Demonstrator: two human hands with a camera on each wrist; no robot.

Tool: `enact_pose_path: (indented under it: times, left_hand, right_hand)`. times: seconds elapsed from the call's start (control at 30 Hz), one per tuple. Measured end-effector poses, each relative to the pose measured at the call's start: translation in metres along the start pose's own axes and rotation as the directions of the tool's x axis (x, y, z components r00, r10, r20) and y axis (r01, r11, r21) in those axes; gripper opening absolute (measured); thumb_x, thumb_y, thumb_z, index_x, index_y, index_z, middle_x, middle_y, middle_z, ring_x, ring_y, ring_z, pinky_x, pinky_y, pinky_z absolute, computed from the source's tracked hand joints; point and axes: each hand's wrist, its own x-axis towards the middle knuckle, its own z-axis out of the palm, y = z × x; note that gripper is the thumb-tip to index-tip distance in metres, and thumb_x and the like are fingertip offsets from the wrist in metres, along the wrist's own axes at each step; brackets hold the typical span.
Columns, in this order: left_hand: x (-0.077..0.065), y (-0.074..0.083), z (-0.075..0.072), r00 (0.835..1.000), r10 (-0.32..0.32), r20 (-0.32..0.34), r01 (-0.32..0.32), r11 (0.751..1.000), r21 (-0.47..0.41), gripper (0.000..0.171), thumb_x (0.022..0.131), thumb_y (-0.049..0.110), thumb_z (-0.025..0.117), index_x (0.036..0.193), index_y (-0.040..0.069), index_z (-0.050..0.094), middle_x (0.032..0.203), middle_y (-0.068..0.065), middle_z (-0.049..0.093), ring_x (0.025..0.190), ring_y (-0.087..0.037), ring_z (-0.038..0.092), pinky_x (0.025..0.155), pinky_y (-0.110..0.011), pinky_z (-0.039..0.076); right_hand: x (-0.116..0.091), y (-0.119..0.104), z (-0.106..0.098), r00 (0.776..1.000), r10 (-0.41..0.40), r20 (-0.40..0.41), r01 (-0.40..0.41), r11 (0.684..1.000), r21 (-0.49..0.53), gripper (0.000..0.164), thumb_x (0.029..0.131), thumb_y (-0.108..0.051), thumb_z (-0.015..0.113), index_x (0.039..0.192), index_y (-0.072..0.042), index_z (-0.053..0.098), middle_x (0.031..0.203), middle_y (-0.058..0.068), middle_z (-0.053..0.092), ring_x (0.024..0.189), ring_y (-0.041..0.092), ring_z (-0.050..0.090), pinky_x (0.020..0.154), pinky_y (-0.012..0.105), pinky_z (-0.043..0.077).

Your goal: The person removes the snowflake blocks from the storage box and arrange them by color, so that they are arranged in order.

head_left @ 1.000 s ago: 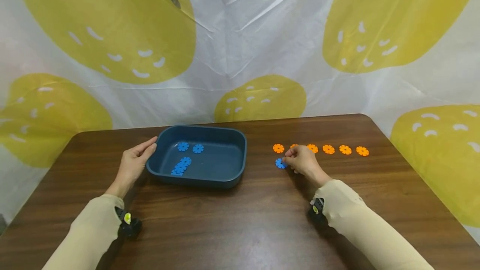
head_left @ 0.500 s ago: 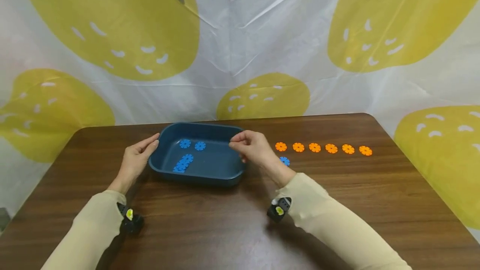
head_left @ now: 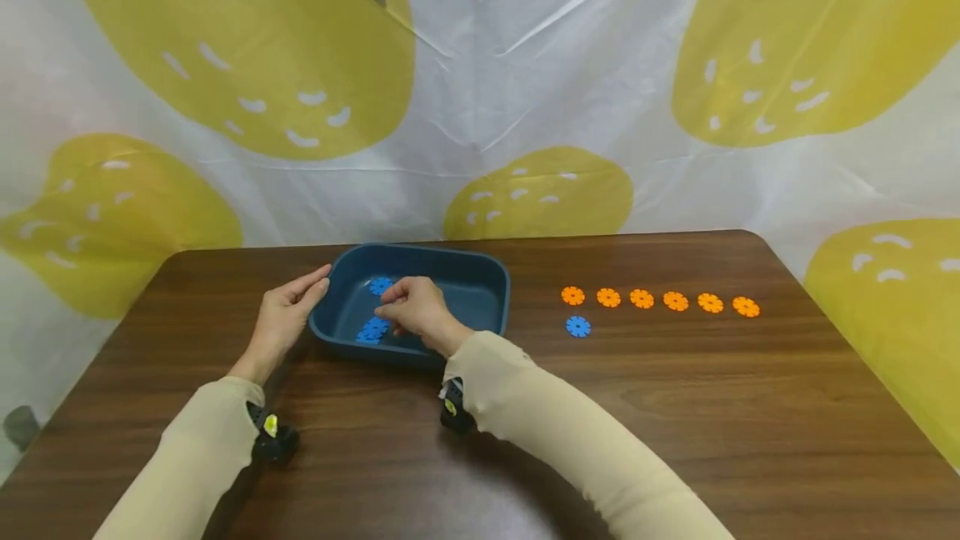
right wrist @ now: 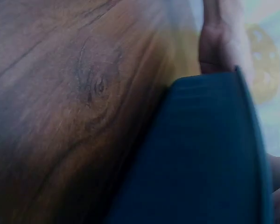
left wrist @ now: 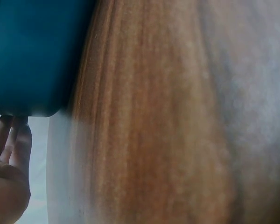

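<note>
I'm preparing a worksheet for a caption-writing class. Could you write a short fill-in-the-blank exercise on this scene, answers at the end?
1. Six ____ discs lie in a row on the table.
2. Exactly ____ blue disc lies outside the tray.
3. Seen by the person, the tray is to the ____ of that row.
4. The hand over the tray's inside is the ____ one.
Missing words: orange; one; left; right.

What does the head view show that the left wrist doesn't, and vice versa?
Only the head view shows the right hand, six orange discs, a blue disc on the table, and blue ones in the tray. Only the left wrist gives a close look at the tray's outer wall. Both show the tray, left hand and table.
</note>
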Motion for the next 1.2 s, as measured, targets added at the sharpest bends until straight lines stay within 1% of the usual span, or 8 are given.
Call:
enact_pose_path:
  times: [0.13, 0.23, 0.37, 0.5, 0.63, 0.9, 1.07, 1.2]
  left_hand:
    - [0.000, 0.001, 0.000, 1.000, -0.009, 0.000, 0.009, 1.000, -0.021, 0.048, 0.096, 0.035, 0.053, 0.135, 0.007, 0.052, 0.135, -0.012, 0.052, 0.124, -0.024, 0.049, 0.086, -0.008, 0.040]
    - [0.001, 0.001, -0.001, 1.000, -0.013, 0.000, 0.013, 1.000, -0.027, 0.048, 0.096, 0.035, 0.053, 0.134, 0.007, 0.053, 0.135, -0.011, 0.053, 0.125, -0.024, 0.048, 0.087, -0.008, 0.040]
    - [0.001, 0.001, -0.001, 1.000, -0.014, -0.001, 0.014, 1.000, -0.018, 0.048, 0.096, 0.035, 0.053, 0.135, 0.008, 0.052, 0.135, -0.011, 0.052, 0.125, -0.024, 0.048, 0.088, -0.009, 0.040]
    - [0.000, -0.001, -0.001, 1.000, -0.021, 0.006, 0.021, 1.000, -0.009, 0.050, 0.096, 0.037, 0.052, 0.136, 0.008, 0.051, 0.137, -0.011, 0.051, 0.126, -0.025, 0.047, 0.098, -0.027, 0.043]
    - [0.000, -0.002, -0.001, 1.000, -0.016, 0.007, 0.016, 1.000, -0.009, 0.051, 0.096, 0.038, 0.052, 0.137, 0.008, 0.050, 0.137, -0.012, 0.050, 0.127, -0.026, 0.047, 0.102, -0.042, 0.040]
    - [0.000, 0.000, -0.001, 1.000, -0.019, 0.009, 0.019, 1.000, -0.011, 0.046, 0.097, 0.033, 0.053, 0.136, 0.010, 0.051, 0.137, -0.008, 0.050, 0.126, -0.023, 0.047, 0.101, -0.035, 0.041]
    - [0.001, -0.001, -0.001, 1.000, -0.028, 0.014, 0.028, 0.999, -0.026, 0.045, 0.097, 0.032, 0.052, 0.137, 0.010, 0.050, 0.138, -0.008, 0.050, 0.127, -0.024, 0.047, 0.103, -0.042, 0.039]
    - [0.000, -0.001, -0.001, 1.000, -0.025, 0.014, 0.026, 0.999, -0.025, 0.047, 0.097, 0.034, 0.052, 0.137, 0.009, 0.050, 0.138, -0.009, 0.050, 0.127, -0.025, 0.047, 0.103, -0.042, 0.039]
  right_hand:
    - [0.007, 0.003, 0.009, 1.000, 0.004, 0.001, -0.004, 0.996, -0.095, 0.019, 0.082, -0.004, 0.071, 0.099, 0.002, 0.064, 0.080, 0.010, 0.067, 0.054, 0.012, 0.058, 0.055, 0.023, 0.052]
    - [0.012, 0.004, 0.012, 1.000, -0.011, -0.006, 0.010, 0.983, -0.183, 0.021, 0.079, -0.004, 0.075, 0.097, 0.001, 0.065, 0.080, 0.009, 0.067, 0.059, 0.018, 0.064, 0.057, 0.023, 0.052]
    - [0.016, 0.005, 0.014, 0.999, -0.035, -0.021, 0.026, 0.939, -0.343, 0.021, 0.076, -0.010, 0.078, 0.094, -0.004, 0.068, 0.090, 0.007, 0.068, 0.087, 0.022, 0.064, 0.075, 0.026, 0.051]
    - [0.018, 0.006, 0.016, 1.000, -0.023, -0.017, 0.013, 0.897, -0.441, 0.022, 0.076, -0.015, 0.080, 0.093, -0.007, 0.068, 0.101, 0.005, 0.067, 0.107, 0.025, 0.055, 0.089, 0.031, 0.047]
    - [0.019, 0.006, 0.017, 1.000, -0.001, -0.009, -0.003, 0.883, -0.469, 0.025, 0.075, -0.016, 0.080, 0.095, -0.007, 0.068, 0.104, 0.005, 0.066, 0.109, 0.025, 0.055, 0.089, 0.033, 0.047]
    - [0.020, 0.006, 0.019, 1.000, -0.014, 0.007, 0.015, 0.847, -0.532, 0.026, 0.074, -0.015, 0.081, 0.094, -0.008, 0.066, 0.101, 0.004, 0.066, 0.099, 0.021, 0.057, 0.086, 0.031, 0.047]
    - [0.021, 0.007, 0.019, 0.999, -0.034, 0.020, 0.040, 0.830, -0.557, 0.023, 0.074, -0.013, 0.080, 0.090, -0.009, 0.064, 0.098, 0.004, 0.065, 0.093, 0.020, 0.056, 0.082, 0.031, 0.046]
    - [0.022, 0.008, 0.020, 1.000, -0.028, 0.014, 0.030, 0.831, -0.556, 0.022, 0.073, -0.012, 0.081, 0.087, -0.009, 0.064, 0.096, 0.004, 0.065, 0.092, 0.019, 0.056, 0.083, 0.031, 0.046]
